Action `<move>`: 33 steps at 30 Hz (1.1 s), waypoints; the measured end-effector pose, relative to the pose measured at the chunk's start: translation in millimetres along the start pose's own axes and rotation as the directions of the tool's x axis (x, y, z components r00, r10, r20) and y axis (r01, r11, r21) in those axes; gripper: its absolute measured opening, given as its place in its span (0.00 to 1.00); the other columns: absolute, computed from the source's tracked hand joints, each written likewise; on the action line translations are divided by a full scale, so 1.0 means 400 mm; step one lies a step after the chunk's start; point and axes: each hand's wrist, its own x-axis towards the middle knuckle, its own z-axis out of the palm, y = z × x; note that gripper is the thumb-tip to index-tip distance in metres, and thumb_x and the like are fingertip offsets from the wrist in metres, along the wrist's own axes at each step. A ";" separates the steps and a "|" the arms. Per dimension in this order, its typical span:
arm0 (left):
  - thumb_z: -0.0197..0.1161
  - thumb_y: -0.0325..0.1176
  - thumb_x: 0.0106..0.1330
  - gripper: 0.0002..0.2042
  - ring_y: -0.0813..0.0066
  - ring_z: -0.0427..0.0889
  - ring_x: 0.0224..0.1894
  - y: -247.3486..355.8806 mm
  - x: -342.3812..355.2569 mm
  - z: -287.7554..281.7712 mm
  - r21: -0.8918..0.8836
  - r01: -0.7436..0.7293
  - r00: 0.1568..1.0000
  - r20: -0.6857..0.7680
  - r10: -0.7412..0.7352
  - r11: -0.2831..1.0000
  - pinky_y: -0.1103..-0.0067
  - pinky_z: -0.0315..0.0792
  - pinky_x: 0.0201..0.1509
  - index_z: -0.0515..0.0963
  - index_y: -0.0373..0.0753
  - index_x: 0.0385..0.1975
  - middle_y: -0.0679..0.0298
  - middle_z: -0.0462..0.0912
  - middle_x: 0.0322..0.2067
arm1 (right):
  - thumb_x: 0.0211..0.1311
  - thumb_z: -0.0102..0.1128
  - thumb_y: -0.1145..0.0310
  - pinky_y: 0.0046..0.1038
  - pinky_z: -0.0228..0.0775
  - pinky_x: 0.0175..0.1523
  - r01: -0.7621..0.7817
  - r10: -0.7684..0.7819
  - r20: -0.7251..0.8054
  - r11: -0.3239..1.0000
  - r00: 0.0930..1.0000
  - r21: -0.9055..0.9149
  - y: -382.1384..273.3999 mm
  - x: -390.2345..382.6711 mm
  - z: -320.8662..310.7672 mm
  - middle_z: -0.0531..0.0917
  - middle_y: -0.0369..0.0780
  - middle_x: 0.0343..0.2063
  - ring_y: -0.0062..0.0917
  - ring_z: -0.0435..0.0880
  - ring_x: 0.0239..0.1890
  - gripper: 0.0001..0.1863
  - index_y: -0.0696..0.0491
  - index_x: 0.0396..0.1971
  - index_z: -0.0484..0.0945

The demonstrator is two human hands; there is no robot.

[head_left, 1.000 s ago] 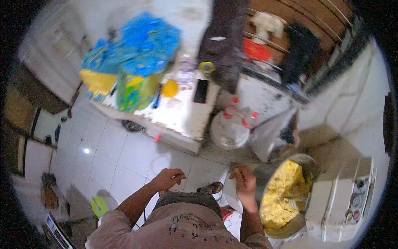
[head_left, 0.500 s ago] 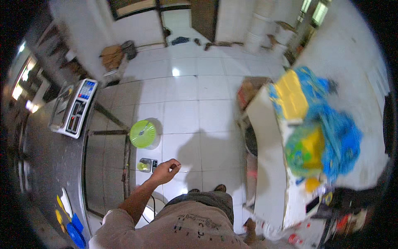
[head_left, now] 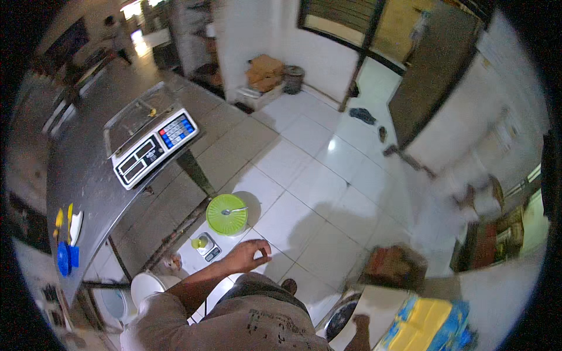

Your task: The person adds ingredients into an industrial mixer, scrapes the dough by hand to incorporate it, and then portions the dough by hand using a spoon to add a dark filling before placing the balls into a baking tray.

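So, looking at a left hand (head_left: 250,256) over the tiled floor (head_left: 310,146), curled loosely to a narrow gap, apparently empty. Just to its left, a small scale (head_left: 213,254) with a little yellow-green item (head_left: 199,241) on top, then a green-covered tub (head_left: 221,222) with a spoon (head_left: 235,209) lying on it, both down on the floor. Right hand (head_left: 361,326) by the white table (head_left: 380,300), near a yellow-and-blue bag (head_left: 422,323), too dim to tell whether wide or narrow tbh. Progress-wise, can see a tub already covered and a small scale already loaded, no contact with either yet, can't tell what else remains
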 end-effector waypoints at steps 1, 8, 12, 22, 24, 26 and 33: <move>0.56 0.35 0.63 0.08 0.67 0.79 0.36 -0.008 0.026 -0.024 -0.005 0.034 0.995 -0.092 -0.034 0.999 0.73 0.71 0.40 0.75 0.37 0.34 0.58 0.79 0.32 | 0.53 0.56 0.69 0.29 0.68 0.33 0.086 -0.087 -0.067 0.996 0.994 -0.017 -0.070 0.140 -0.095 0.76 0.37 0.21 0.24 0.75 0.26 0.05 0.55 0.25 0.73; 0.56 0.30 0.62 0.06 0.70 0.79 0.29 -0.141 0.113 -0.180 -0.246 0.335 0.819 -0.401 -0.410 0.910 0.75 0.72 0.36 0.74 0.35 0.34 0.58 0.78 0.25 | 0.49 0.58 0.72 0.34 0.66 0.38 0.652 -0.575 -0.308 0.687 0.758 0.321 -1.054 0.680 -0.421 0.77 0.42 0.23 0.33 0.76 0.31 0.04 0.55 0.21 0.73; 0.62 0.26 0.57 0.06 0.68 0.78 0.36 -0.238 0.332 -0.322 -0.266 0.194 0.840 -0.452 -0.300 0.944 0.76 0.71 0.41 0.74 0.36 0.33 0.59 0.77 0.30 | 0.52 0.59 0.69 0.37 0.68 0.45 0.914 -0.878 -0.256 0.377 0.404 0.150 -1.319 0.903 -0.344 0.79 0.43 0.32 0.39 0.76 0.39 0.10 0.55 0.35 0.77; 0.54 0.36 0.64 0.10 0.59 0.74 0.39 -0.398 0.813 -0.827 -0.211 0.061 0.720 -0.667 -0.189 0.975 0.71 0.68 0.46 0.76 0.36 0.33 0.56 0.77 0.33 | 0.54 0.58 0.60 0.32 0.65 0.53 0.664 -0.517 0.495 0.726 0.698 -0.178 -1.573 1.210 -0.173 0.63 0.52 0.55 0.36 0.70 0.52 0.38 0.53 0.62 0.52; 0.54 0.39 0.64 0.12 0.60 0.76 0.39 -0.532 0.864 -0.860 -0.246 0.111 0.670 -0.697 -0.255 0.963 0.72 0.69 0.45 0.76 0.36 0.35 0.56 0.77 0.34 | 0.54 0.58 0.60 0.32 0.66 0.51 0.611 -0.409 0.555 0.754 0.724 -0.242 -1.669 1.297 -0.181 0.65 0.51 0.53 0.34 0.71 0.49 0.35 0.54 0.60 0.54; 0.54 0.40 0.64 0.13 0.60 0.77 0.39 -0.633 0.895 -0.906 -0.335 0.243 0.623 -0.666 -0.411 0.910 0.72 0.70 0.44 0.75 0.36 0.36 0.56 0.78 0.34 | 0.54 0.57 0.60 0.32 0.68 0.49 0.607 -0.357 0.587 0.734 0.727 -0.306 -1.812 1.399 -0.208 0.67 0.50 0.51 0.33 0.72 0.46 0.33 0.54 0.58 0.57; 0.53 0.39 0.65 0.14 0.65 0.77 0.44 -0.807 0.974 -1.243 -0.489 0.362 0.413 -0.679 -0.607 0.794 0.73 0.71 0.49 0.73 0.36 0.44 0.55 0.77 0.41 | 0.56 0.54 0.61 0.31 0.72 0.40 0.769 -0.451 0.623 0.367 0.639 -0.523 -2.536 1.836 -0.312 0.75 0.47 0.43 0.28 0.77 0.37 0.25 0.55 0.52 0.66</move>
